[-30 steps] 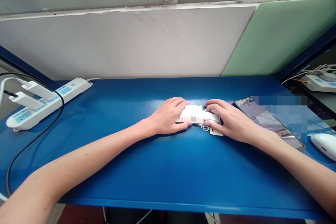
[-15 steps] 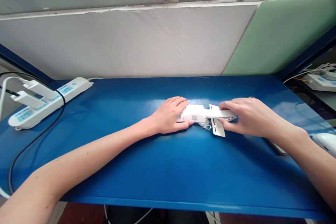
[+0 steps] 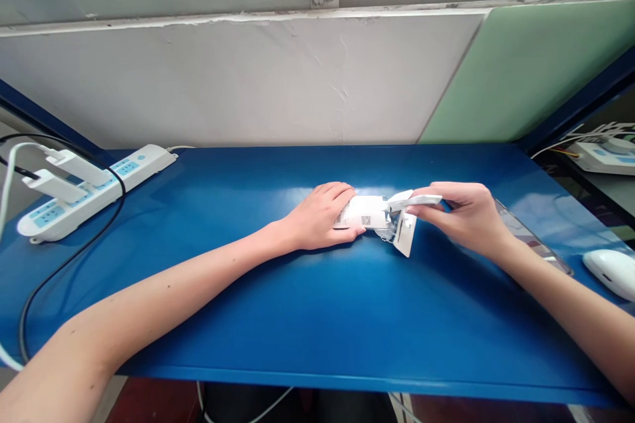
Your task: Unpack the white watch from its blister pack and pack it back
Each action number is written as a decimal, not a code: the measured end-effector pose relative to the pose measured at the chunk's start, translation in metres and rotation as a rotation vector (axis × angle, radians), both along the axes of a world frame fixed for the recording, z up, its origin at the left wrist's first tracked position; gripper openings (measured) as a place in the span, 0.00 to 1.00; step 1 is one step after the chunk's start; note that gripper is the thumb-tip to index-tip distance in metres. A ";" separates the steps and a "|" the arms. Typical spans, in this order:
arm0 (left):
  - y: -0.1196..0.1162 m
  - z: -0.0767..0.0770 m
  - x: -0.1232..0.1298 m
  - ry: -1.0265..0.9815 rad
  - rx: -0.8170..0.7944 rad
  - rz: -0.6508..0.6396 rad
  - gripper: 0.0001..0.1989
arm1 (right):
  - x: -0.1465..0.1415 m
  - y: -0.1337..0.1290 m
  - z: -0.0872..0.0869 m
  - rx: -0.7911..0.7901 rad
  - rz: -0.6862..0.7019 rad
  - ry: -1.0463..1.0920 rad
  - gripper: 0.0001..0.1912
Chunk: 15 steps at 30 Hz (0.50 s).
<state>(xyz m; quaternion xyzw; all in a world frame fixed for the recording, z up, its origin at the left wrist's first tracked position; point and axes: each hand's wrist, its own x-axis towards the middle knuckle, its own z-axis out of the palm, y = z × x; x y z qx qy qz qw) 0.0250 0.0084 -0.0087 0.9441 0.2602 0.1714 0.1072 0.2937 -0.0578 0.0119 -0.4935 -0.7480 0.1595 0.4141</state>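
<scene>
A white package (image 3: 364,212) with a printed code lies on the blue table, right of centre. My left hand (image 3: 325,217) rests over its left end, fingers wrapped on it and thumb along the near edge. From its right end a white strip (image 3: 421,200) rises a little, pinched between the thumb and fingers of my right hand (image 3: 459,211). Between the two hands a pale card with a slot (image 3: 405,234) hangs tilted beside crumpled clear plastic (image 3: 385,234). What lies under my left palm is hidden.
The blue table (image 3: 297,317) meets a wall at the back. A power strip (image 3: 99,195) with plugs and a black cable is at the left. Behind my right wrist lies a flat dark-edged device (image 3: 533,238), with a white rounded object (image 3: 612,272) at the right edge.
My right hand has lifted and turned slightly, bending the white strip up. The pale card has tilted and shifted left. More of the flat device shows. My left hand has barely moved.
</scene>
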 end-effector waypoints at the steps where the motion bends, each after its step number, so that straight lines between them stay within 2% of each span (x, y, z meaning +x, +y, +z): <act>1: 0.000 0.000 0.000 0.001 0.001 -0.001 0.30 | -0.003 0.000 -0.002 -0.036 0.001 0.037 0.07; 5: -0.001 0.001 0.000 0.009 -0.001 -0.001 0.31 | -0.011 0.002 -0.008 -0.076 0.026 0.205 0.05; 8: -0.001 0.002 0.001 0.018 -0.011 0.005 0.31 | -0.014 0.001 -0.008 -0.236 0.099 0.390 0.07; 11: -0.001 0.003 0.001 0.025 -0.017 0.012 0.31 | -0.015 0.000 -0.003 -0.368 0.128 0.619 0.09; 15: -0.001 0.002 0.001 0.028 -0.022 0.018 0.31 | -0.012 0.000 0.008 -0.452 0.134 0.905 0.09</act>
